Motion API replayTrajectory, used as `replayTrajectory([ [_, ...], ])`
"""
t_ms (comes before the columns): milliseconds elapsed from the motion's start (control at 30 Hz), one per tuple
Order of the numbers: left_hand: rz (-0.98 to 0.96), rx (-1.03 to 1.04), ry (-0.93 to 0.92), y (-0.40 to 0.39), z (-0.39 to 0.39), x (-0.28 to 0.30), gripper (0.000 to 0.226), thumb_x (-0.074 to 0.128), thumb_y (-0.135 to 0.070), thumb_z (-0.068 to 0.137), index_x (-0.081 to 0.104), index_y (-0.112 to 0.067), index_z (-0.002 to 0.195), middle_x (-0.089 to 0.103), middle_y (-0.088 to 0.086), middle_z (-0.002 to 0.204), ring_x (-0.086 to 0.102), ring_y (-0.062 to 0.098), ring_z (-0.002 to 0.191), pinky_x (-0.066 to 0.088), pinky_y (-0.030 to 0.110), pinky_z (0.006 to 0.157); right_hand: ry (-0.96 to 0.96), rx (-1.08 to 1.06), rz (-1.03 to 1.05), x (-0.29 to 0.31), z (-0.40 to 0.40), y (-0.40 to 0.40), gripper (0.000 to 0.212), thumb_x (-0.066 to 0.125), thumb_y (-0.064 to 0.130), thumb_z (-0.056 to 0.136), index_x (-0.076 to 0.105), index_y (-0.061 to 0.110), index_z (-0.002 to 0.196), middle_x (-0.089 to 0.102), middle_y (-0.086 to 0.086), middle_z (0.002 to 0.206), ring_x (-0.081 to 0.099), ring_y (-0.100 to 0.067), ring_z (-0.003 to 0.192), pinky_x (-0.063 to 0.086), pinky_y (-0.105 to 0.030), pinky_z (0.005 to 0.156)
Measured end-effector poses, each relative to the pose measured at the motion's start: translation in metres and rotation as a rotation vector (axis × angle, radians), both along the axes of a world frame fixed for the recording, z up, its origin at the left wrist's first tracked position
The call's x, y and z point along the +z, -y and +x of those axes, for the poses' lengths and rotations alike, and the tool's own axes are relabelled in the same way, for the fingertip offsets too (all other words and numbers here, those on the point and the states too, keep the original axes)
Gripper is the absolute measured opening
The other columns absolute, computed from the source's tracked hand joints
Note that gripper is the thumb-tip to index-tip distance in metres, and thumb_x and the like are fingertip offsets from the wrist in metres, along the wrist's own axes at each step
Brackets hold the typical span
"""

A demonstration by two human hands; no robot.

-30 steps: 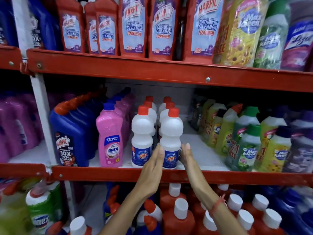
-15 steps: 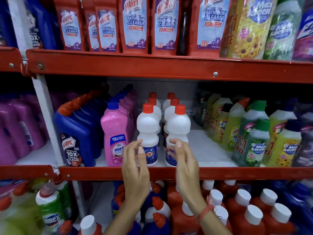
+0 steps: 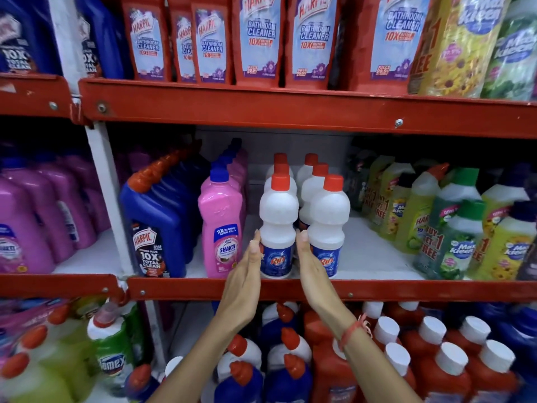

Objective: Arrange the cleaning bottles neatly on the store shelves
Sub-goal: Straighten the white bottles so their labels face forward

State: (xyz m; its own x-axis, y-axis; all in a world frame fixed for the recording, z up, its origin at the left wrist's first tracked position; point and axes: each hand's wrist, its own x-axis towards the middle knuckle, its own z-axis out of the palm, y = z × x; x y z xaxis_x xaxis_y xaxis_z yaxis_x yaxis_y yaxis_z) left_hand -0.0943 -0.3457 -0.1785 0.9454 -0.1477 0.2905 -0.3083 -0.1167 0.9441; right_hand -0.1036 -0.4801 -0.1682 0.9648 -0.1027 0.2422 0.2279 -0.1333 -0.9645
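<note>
White plastic bottles with red caps stand in two short files on the middle shelf (image 3: 203, 287), each upright with its long axis vertical, and the front-left bottle (image 3: 277, 228) sits between the two hands. The left hand (image 3: 242, 286) lies flat against that bottle's left flank, fingers straight and together, its fingertips at the top edge of the blue label; the right hand (image 3: 312, 271) is held the same way on the other side, slipped into the narrow gap between this bottle and the front-right bottle (image 3: 328, 225). Neither grip is curled round anything: both palms are open and face each other, bracketing the bottle rather than clutching it. Whether the right palm actually presses the plastic or only hovers beside it cannot be told. The bottle stands at the shelf's front lip, straight ahead of both wrists, with the pink bottle (image 3: 222, 228) a little apart to its left. Both hands look equally near, so the likely step is a two-sided squeeze or nudge to square the bottle up, and that turns on keeping it vertical.
</note>
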Motion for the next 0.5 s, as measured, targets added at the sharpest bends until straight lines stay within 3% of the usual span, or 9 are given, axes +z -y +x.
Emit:
replayTrajectory([
  [67,-0.010,-0.020,-0.016,-0.002,0.001,0.001,0.097,0.013,-0.097,0.062,0.029,-0.049,0.144,0.035,-0.013,0.156,0.035,0.006,0.141,0.023,0.041,0.121,-0.013,0.010,-0.019,0.002,-0.002,0.000,0.060,0.025,0.081,0.085,0.051,0.051,0.130,0.052,0.024,0.140,0.051,0.008,0.127,0.039,-0.016,0.105],
  [100,-0.006,-0.025,-0.020,-0.003,0.002,0.002,0.098,0.013,-0.098,0.062,0.029,-0.049,0.145,0.035,-0.012,0.156,0.035,0.008,0.142,0.024,0.041,0.121,-0.014,0.005,-0.028,0.003,-0.003,0.000,0.055,0.025,0.080,0.085,0.052,0.053,0.124,0.053,0.026,0.137,0.052,0.007,0.126,0.040,-0.016,0.105],
  [167,0.004,-0.031,-0.026,-0.003,0.004,0.003,0.101,0.012,-0.099,0.060,0.028,-0.048,0.146,0.035,-0.011,0.156,0.035,0.009,0.141,0.025,0.037,0.120,-0.006,-0.005,-0.031,0.002,-0.003,0.000,0.054,0.025,0.078,0.087,0.054,0.051,0.124,0.057,0.024,0.134,0.052,0.000,0.129,0.039,-0.030,0.115],
  [233,0.016,-0.049,-0.028,-0.005,0.005,0.004,0.102,0.012,-0.099,0.059,0.027,-0.048,0.146,0.035,-0.014,0.154,0.035,0.007,0.140,0.026,0.025,0.112,-0.001,-0.007,-0.024,0.001,-0.004,-0.001,0.066,0.025,0.074,0.090,0.053,0.039,0.139,0.056,0.013,0.145,0.050,-0.008,0.136,0.036,-0.041,0.120],
  [333,-0.007,-0.059,-0.008,-0.009,0.003,0.002,0.099,0.012,-0.098,0.062,0.037,-0.046,0.143,0.042,-0.012,0.152,0.042,0.006,0.136,0.028,0.022,0.107,0.098,-0.228,0.035,-0.003,-0.009,-0.012,0.073,0.025,0.072,0.092,0.054,0.028,0.142,0.059,0.002,0.144,0.053,-0.016,0.135,0.041,-0.046,0.115],
  [433,-0.173,0.145,0.084,-0.022,-0.005,-0.004,0.085,0.017,-0.090,0.072,0.061,-0.037,0.122,0.070,-0.006,0.120,0.064,0.006,0.110,0.047,0.032,0.100,0.366,-0.489,0.068,-0.007,-0.019,-0.041,0.050,0.028,0.060,0.100,0.065,0.030,0.117,0.069,0.004,0.116,0.066,-0.019,0.112,0.053,-0.045,0.098],
  [500,-0.264,0.336,0.158,-0.038,-0.010,-0.008,0.072,0.021,-0.079,0.084,0.065,-0.030,0.112,0.072,-0.003,0.107,0.067,0.010,0.100,0.052,0.039,0.093,0.358,-0.376,0.092,-0.008,-0.019,-0.062,0.039,0.032,0.053,0.102,0.067,0.036,0.107,0.072,0.011,0.105,0.069,-0.013,0.104,0.056,-0.035,0.092],
])
